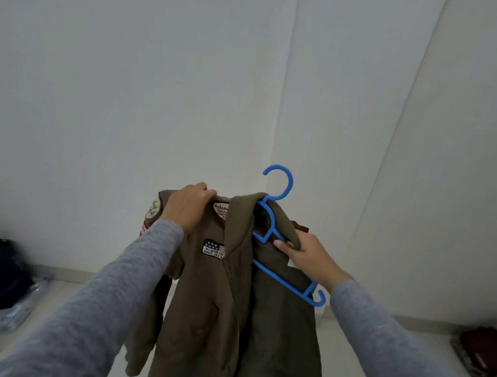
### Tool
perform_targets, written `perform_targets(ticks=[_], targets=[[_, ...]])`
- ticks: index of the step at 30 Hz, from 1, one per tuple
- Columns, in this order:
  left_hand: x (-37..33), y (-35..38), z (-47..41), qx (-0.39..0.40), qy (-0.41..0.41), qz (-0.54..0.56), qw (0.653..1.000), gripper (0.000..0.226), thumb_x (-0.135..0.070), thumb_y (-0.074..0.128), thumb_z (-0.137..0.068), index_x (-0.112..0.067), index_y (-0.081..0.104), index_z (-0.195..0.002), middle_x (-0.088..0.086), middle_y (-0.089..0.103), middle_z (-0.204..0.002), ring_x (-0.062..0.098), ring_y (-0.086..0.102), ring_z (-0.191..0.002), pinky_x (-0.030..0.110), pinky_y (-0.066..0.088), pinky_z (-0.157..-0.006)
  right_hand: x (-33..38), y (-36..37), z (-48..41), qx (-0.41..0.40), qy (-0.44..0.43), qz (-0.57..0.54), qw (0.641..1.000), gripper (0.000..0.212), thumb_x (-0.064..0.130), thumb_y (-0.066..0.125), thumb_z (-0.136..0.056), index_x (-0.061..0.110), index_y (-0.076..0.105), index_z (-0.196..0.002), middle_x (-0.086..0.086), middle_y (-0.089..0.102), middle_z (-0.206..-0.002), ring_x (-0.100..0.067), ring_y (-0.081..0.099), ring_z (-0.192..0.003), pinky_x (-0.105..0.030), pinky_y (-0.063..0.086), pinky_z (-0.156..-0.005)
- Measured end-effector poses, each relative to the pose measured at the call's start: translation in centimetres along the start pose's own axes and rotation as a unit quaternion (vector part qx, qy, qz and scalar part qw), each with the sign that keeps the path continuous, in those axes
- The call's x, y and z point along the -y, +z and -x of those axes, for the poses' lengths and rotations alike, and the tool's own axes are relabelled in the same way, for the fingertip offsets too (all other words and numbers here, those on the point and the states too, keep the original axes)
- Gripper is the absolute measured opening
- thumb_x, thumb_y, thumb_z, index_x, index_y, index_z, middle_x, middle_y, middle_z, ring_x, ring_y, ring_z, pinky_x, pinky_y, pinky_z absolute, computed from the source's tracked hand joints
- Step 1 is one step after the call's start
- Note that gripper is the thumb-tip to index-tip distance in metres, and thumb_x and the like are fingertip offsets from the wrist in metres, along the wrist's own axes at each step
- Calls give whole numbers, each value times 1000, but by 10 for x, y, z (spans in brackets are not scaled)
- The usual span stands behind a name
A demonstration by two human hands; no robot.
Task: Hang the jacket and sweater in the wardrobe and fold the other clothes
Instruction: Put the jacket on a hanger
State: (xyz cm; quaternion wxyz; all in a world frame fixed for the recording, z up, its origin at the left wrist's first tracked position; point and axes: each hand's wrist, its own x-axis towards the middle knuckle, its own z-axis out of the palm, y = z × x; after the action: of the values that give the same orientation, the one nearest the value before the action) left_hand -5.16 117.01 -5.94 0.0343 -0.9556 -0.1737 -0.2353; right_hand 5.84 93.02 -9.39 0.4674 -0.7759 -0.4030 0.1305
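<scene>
One brown jacket, one blue hanger, both held up before the white wall. Your left hand curls over the jacket's shoulder, and your right hand pinches collar and hanger together. The jacket hangs lengthwise vertical, collar up, hem down. The hanger's hook points up, its bar slanting down-right.
</scene>
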Motion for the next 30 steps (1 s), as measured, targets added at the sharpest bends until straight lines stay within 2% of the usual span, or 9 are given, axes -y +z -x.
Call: perform_targets(ticks=[3,6,8,10,12,15,23,26,30], targets=[[5,1,-4,96,3,42,995,32,-6,44,-91,-15,61,-116,8,58,-111,27,55,-106,37,45,-83,1,3,-2,-34,6,-15,999,18,26,55,-94,11,65,-92,-3,66,-86,-22,64,-85,-35,56,-81],[0,-4,-6,238,-24,195,951,38,-2,41,-88,-13,63,-116,3,61,-114,21,55,-106,33,44,-92,4,5,-4,-26,2,-1,1000,18,24,58,-93,11,65,-83,-7,64,-81,-23,62,-78,-39,53,-80],[-9,-4,-5,286,-79,296,908,28,-16,41,-94,-8,65,-105,3,62,-104,19,56,-98,35,45,-91,6,7,-5,-12,1,35,999,20,26,59,-92,20,62,-73,1,62,-74,-16,59,-71,-38,51,-78],[-17,0,-2,307,-123,355,875,42,-44,41,-96,-10,64,-105,-1,62,-104,17,57,-100,36,45,-93,6,10,-6,-23,7,69,997,23,30,60,-90,25,59,-68,4,61,-72,-15,58,-71,-41,51,-77],[-23,9,1,269,-129,348,889,47,-51,50,-91,-11,62,-110,-2,61,-106,18,56,-104,31,42,-91,4,10,-5,-37,18,89,995,21,32,59,-90,23,61,-71,3,63,-74,-18,60,-73,-43,52,-78],[-28,25,2,150,-146,406,890,22,-24,69,-84,-9,68,-100,4,67,-101,21,61,-102,27,45,-84,4,5,-4,-54,25,111,992,21,34,58,-90,16,65,-81,-1,66,-80,-21,62,-77,-45,54,-78],[-55,0,-17,-69,-98,376,919,17,-6,58,-88,-4,72,-98,8,71,-95,18,62,-90,24,46,-85,13,-1,-7,-86,73,212,971,19,30,52,-92,15,63,-85,-1,64,-80,-22,60,-75,-37,51,-70],[-61,-21,-23,-88,-44,367,925,16,-3,58,-86,-4,74,-91,6,71,-87,13,60,-81,19,45,-80,9,-1,-4,-135,115,264,948,18,29,50,-92,17,63,-87,-1,58,-78,-24,57,-75,-30,41,-63],[-64,-21,-7,12,30,410,912,14,-4,62,-86,-7,75,-93,0,71,-83,-6,61,-68,7,45,-71,13,-13,-9,-198,142,213,946,17,33,52,-92,22,61,-82,-5,60,-84,-29,56,-80,-28,36,-65]])
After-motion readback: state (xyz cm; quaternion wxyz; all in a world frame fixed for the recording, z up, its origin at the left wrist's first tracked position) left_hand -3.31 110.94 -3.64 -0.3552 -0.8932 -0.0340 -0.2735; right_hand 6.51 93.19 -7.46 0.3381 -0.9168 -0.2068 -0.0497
